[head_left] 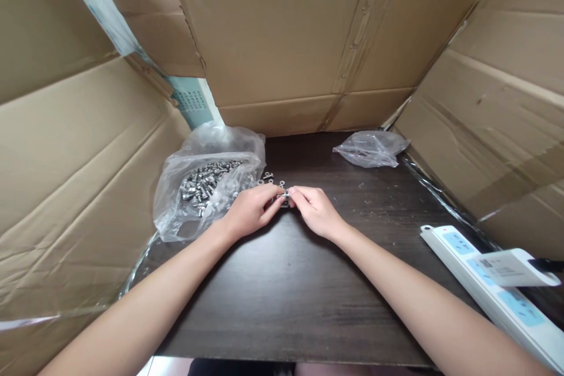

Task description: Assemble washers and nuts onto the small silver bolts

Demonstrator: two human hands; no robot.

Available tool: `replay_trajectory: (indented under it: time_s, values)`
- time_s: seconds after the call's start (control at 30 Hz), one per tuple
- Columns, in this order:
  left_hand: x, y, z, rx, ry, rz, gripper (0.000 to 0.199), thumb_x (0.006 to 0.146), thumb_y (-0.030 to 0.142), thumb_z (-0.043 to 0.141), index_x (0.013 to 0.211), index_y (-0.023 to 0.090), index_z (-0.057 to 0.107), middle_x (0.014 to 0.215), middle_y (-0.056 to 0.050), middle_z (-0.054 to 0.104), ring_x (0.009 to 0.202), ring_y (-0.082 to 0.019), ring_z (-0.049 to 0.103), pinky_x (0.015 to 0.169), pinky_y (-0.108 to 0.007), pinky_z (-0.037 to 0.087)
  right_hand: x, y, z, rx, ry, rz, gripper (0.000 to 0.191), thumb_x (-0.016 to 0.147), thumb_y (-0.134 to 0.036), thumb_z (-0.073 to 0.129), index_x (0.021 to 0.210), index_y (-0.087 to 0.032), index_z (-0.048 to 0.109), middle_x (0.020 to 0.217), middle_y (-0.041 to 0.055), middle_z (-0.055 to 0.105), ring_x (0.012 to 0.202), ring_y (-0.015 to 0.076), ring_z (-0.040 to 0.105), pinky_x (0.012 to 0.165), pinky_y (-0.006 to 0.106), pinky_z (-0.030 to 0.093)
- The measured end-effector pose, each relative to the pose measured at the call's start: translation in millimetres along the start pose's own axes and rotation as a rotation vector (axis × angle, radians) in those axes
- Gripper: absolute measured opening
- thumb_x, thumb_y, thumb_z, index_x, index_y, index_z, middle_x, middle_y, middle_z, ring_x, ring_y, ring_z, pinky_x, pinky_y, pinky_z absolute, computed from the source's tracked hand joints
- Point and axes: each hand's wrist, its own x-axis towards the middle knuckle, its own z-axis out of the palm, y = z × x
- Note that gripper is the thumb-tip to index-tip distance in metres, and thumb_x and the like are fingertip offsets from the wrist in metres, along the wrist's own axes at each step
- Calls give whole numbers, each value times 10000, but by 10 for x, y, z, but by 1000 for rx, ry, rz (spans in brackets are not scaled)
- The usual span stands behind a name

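Observation:
Both hands meet near the middle of the dark table [282,294]. My left hand [255,208] pinches one side of a small silvery bolt [286,194], and my right hand [315,208] pinches its other side. Just beyond the fingers lie a few loose metal pieces [268,176], some of them ring-shaped. To the left of my left hand, an open clear plastic bag [170,188] holds a heap of bolts [205,183]. Fingers partly hide the held bolt and other metal bits under it.
Another clear plastic bag [372,148] lies at the back right. A white power strip [489,288] with a plugged-in white adapter [513,267] runs along the right side. Cardboard walls [282,41] stand at the back, left and right.

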Motion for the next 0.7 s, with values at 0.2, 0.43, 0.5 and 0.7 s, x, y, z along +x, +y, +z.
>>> replay_trajectory:
  time_s: [0.2,0.43,0.5,0.7]
  values:
    - [-14,6,-6,-19,-37,-72,179,1015,274,512,1105,176,633,914,-28,699,747,-150,633,699,-266,475,-3,-1,8,1,17,-35,280,963,-345,469,730,-194,513,693,-2,540,662,146,483,647,278,361]
    - [-3,16,-16,-2,-23,-50,178,1022,257,465,1018,173,623,945,-54,689,855,-182,640,773,-295,480,-20,26,40,21,37,-50,86,871,-279,574,870,-200,540,721,-20,509,639,137,467,619,271,390]
    - [1,15,-17,13,-18,-59,166,1013,256,478,999,173,621,920,-52,678,841,-183,628,760,-298,474,-19,32,45,25,46,-52,84,864,-274,584,882,-199,550,735,-16,518,633,133,468,617,271,398]
    - [8,14,-11,21,19,-77,133,983,252,533,984,174,640,908,-46,636,800,-165,599,731,-294,472,-17,43,38,84,63,-30,101,842,-247,601,922,-195,570,770,-14,544,599,115,462,577,261,396]
